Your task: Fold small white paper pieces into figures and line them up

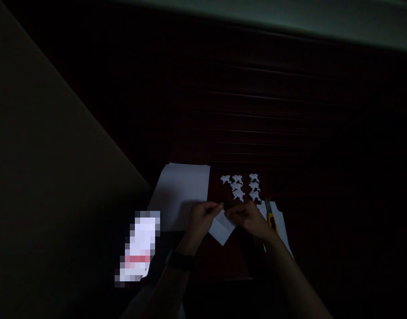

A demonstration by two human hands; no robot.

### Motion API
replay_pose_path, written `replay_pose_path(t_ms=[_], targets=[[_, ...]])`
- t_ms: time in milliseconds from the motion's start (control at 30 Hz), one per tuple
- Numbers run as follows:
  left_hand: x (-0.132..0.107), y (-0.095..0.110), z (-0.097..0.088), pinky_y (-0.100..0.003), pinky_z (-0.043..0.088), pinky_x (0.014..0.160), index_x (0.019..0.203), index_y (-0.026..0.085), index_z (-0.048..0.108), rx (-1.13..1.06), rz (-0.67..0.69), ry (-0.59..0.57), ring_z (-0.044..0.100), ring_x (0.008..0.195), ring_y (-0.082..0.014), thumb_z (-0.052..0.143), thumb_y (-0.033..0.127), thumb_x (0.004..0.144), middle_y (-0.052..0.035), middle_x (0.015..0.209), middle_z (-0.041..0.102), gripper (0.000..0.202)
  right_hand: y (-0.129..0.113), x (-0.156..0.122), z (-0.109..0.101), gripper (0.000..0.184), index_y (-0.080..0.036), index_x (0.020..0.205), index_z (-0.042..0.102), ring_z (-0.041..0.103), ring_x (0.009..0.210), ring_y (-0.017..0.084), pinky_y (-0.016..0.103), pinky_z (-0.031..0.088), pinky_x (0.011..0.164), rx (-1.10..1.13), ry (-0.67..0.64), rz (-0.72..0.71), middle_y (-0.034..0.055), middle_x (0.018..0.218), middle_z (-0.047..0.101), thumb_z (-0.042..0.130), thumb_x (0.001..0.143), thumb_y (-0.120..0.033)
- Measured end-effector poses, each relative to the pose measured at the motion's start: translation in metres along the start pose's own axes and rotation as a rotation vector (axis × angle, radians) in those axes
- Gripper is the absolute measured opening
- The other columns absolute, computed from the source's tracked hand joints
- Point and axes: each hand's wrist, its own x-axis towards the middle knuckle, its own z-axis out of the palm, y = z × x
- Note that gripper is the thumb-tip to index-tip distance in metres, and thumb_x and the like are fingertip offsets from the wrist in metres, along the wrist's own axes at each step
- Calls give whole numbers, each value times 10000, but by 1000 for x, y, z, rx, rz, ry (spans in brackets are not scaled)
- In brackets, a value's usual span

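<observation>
The scene is very dark. My left hand (201,218) and my right hand (248,217) are close together over a dark wooden surface, both pinched on a small white paper piece (223,228) between them. The left wrist wears a dark watch (180,260). Just beyond the hands lie several small folded white paper figures (240,186) in rows. A yellow utility knife (270,216) lies to the right of my right hand on a white sheet (280,221).
A large white paper sheet (181,190) lies left of the hands. A blurred white and red item (138,248) sits at the lower left. A pale wall or panel (40,177) fills the left side. Dark wooden slats (273,110) stretch beyond.
</observation>
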Motion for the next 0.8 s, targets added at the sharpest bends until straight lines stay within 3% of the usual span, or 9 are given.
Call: replay_pose_path(t_ms=[167, 267, 333, 433, 533, 633, 700, 800], targets=[[4, 1, -14, -226, 389, 493, 641, 132, 685, -55, -41, 117, 545, 543, -139, 665, 441, 681, -3, 560, 609, 312, 9, -3, -16, 229, -155, 751, 732, 568, 577, 150, 228, 386, 507, -3, -26, 27, 10, 661, 679, 526, 790, -247], [6, 3, -21, -231, 402, 514, 657, 133, 682, -55, -43, 242, 562, 588, -153, 664, 444, 683, -5, 590, 619, 313, 13, -5, -23, 206, -171, 781, 738, 635, 710, 201, 272, 462, 620, -12, 76, 32, 41, 764, 717, 549, 777, -253], [5, 4, -19, -242, 431, 556, 729, 135, 696, -94, -43, 267, 591, 656, -172, 656, 446, 695, -22, 680, 661, 315, 11, -3, -21, 204, -182, 845, 727, 645, 796, 218, 298, 478, 698, 26, 176, 18, 50, 849, 719, 567, 781, -291], [0, 4, -8, -257, 465, 594, 872, 128, 695, -228, -43, 182, 614, 709, -184, 620, 451, 736, -60, 800, 693, 358, 6, 4, -7, 308, -187, 1007, 667, 638, 822, 208, 287, 482, 698, 149, 226, 17, 53, 922, 703, 613, 763, -367], [-3, 5, 3, -257, 483, 614, 921, 127, 688, -267, -38, 129, 632, 755, -194, 617, 439, 747, -85, 870, 703, 364, 8, 11, 2, 309, -140, 773, 677, 594, 614, 167, 242, 435, 534, 153, 306, 87, 41, 680, 666, 599, 763, -439], [-3, 5, 6, -271, 500, 641, 858, 142, 707, -201, -31, 0, 649, 762, -205, 637, 409, 733, -85, 860, 715, 304, 14, 14, 1, 338, -138, 704, 637, 531, 545, 135, 223, 384, 483, 145, 392, 90, 17, 604, 604, 581, 771, -465], [-2, 4, 6, -280, 504, 666, 836, 156, 719, -130, 2, -70, 656, 765, -210, 634, 383, 738, -78, 842, 723, 262, 16, 14, -2, 330, -144, 707, 628, 519, 557, 130, 220, 382, 494, 129, 367, 57, 10, 614, 592, 572, 778, -461], [-3, 4, 5, -282, 497, 693, 845, 177, 728, -37, 65, -82, 658, 789, -214, 622, 354, 753, -68, 861, 729, 226, 15, 13, -3, 310, -149, 683, 632, 510, 576, 128, 220, 382, 519, 74, 298, 14, 6, 615, 584, 561, 790, -431]])
